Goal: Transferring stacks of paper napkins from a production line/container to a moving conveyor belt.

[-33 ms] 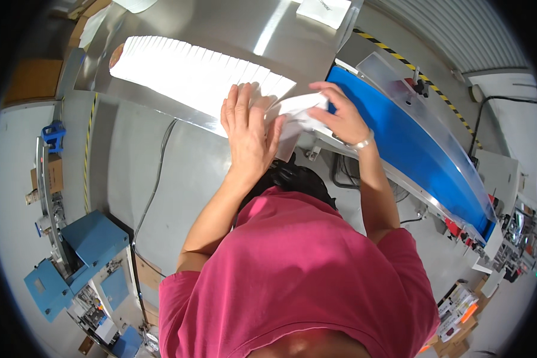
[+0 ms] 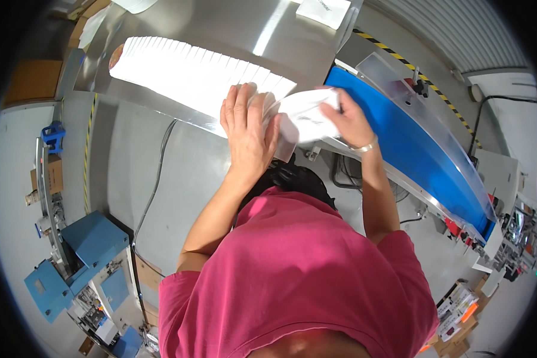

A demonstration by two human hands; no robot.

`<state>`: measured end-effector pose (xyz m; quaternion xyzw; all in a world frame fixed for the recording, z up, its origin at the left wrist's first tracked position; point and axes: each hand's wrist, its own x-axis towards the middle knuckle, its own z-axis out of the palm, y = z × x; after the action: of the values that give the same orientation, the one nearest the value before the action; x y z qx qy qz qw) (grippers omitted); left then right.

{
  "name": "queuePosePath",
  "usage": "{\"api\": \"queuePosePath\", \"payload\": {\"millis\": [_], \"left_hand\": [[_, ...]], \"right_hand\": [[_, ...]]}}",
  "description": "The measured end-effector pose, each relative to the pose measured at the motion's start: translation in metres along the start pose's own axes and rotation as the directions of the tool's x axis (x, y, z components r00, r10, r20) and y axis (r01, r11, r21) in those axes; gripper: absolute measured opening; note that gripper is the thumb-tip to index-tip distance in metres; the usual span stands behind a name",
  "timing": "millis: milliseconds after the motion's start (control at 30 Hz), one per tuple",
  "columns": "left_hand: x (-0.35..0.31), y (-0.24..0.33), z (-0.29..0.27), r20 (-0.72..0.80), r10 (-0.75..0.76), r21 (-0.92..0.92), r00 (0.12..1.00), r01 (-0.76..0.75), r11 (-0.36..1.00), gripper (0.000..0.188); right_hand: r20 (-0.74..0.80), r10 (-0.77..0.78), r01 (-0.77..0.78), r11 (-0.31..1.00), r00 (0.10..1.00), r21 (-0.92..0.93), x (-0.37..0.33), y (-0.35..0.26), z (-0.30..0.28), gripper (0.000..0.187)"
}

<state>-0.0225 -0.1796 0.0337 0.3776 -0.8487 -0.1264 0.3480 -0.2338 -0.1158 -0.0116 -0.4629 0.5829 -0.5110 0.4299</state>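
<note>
A long row of overlapping white flat packets [image 2: 179, 74] lies fanned out on the steel table [image 2: 215, 30]. My left hand [image 2: 244, 128] rests on the near right end of that row, fingers stretched out flat and thumb apart. Between thumb and fingers, my right hand [image 2: 349, 119] grips a white flat packet [image 2: 307, 113] by its right edge. It is smeared by motion, with small dark print on its face. Its left edge comes close to my left thumb; whether they touch I cannot tell.
To the right, a blue conveyor belt [image 2: 411, 143] runs beside the table behind a clear guard [image 2: 394, 74]. A white stack [image 2: 323, 12] sits at the table's far right. Blue machine boxes [image 2: 95, 238] and a black cable [image 2: 155, 179] are on the left.
My right hand has moved slightly right and toward me, drawing the white packet out so more of its printed face shows. My left hand stays nearly in place.
</note>
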Motion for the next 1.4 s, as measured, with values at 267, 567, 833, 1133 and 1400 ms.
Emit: {"api": "queuePosePath", "payload": {"millis": [267,567,833,1133,1400], "left_hand": [[-0.001,-0.009,0.006,-0.005,0.051,0.056,0.999,-0.051,0.997,0.033],[-0.001,-0.009,0.004,0.050,0.053,0.016,0.997,-0.054,0.998,0.032],[0.007,-0.006,-0.002,-0.003,-0.047,0.000,0.999,0.047,0.999,0.034],[0.003,-0.021,0.002,-0.021,0.011,0.053,1.000,-0.010,0.999,0.030],[0.003,-0.021,0.002,0.006,0.040,0.130,0.999,-0.040,0.991,0.034]], "right_hand": [[-0.832,0.091,-0.690,0.612,0.547,-0.386,-0.056,0.054,-0.104,0.051],[-0.025,-0.061,0.048,0.932,0.998,-0.360,0.001,-0.031,-0.005,0.051],[0.060,0.141,-0.138,0.989,0.988,-0.056,0.005,0.007,-0.003,0.036],[-0.827,-0.205,-0.751,0.348,0.523,-0.561,-0.070,0.043,-0.098,0.051],[-0.205,-0.147,0.055,0.916,0.968,-0.398,0.003,-0.024,-0.002,0.048]]}}
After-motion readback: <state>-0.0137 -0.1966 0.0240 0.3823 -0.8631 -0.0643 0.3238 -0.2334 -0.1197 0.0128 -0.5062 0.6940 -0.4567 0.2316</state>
